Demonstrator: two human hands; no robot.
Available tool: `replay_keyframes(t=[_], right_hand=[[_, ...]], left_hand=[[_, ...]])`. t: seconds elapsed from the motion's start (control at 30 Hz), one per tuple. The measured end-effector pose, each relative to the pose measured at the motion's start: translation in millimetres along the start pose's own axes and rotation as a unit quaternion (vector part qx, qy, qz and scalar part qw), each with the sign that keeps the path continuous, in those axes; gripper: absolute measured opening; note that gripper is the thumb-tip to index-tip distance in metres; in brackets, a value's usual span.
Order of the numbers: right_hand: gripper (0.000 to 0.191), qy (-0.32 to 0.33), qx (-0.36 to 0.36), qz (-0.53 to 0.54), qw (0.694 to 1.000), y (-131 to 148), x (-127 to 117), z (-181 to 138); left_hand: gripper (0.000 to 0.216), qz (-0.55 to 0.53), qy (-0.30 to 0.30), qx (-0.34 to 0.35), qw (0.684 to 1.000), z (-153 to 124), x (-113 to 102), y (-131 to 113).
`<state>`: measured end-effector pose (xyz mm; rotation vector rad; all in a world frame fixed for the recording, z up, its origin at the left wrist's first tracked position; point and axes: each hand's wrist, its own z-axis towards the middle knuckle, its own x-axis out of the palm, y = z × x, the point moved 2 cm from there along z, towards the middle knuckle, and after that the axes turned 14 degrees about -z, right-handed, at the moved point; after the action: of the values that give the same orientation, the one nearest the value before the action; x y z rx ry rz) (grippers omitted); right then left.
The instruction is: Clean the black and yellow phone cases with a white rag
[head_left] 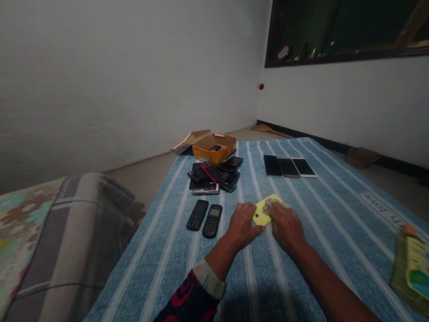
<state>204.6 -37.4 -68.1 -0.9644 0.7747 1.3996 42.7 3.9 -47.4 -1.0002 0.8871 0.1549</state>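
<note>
A yellow phone [260, 218] lies on the striped cloth, its back with a dark camera spot facing up. My left hand [241, 223] grips the phone's left end between thumb and fingers. With closed fingers, my right hand [287, 225] presses a crumpled beige rag [268, 205] onto the phone's back. To the left of my left hand, two black keypad phones [197, 215] lie side by side. Beyond them is a pile of several mixed phones [214, 176], one with a pink frame. Three smartphones [288, 167] form a row farther right.
An orange cardboard box [214, 154] stands open behind the pile with a phone inside. At the right edge is a bottle with yellowish liquid [410, 268]. A blue striped cloth [161, 250] covers the table. To the left stands a draped seat or bed [77, 241].
</note>
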Motion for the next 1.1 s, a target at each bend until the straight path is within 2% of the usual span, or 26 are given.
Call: replay_keyframes(t=[0.3,0.6,0.67,0.9,1.1], right_hand=[[0.04,-0.005,-0.053,0.041,0.998,14.3,0.7,-4.9],[0.043,-0.001,0.037,0.002,0.999,-20.2,3.5,1.4],[0.043,-0.002,0.027,0.007,1.0,-16.2,3.2,0.0],[0.04,0.006,-0.083,0.068,0.994,15.1,-2.3,-4.9],[0.044,0.003,-0.058,0.061,0.996,0.5,-0.4,-0.7]], left_hand=[[0.037,0.005,-0.003,0.0,1.0,1.2,0.5,-0.7],[0.04,0.013,-0.001,-0.004,1.0,1.2,-1.6,-2.0],[0.041,0.012,0.0,-0.001,1.0,1.5,-2.0,-2.3],[0.041,0.015,-0.002,0.001,1.0,1.7,-1.0,-2.2],[0.038,0.021,0.0,0.0,1.0,1.2,-2.0,-4.5]])
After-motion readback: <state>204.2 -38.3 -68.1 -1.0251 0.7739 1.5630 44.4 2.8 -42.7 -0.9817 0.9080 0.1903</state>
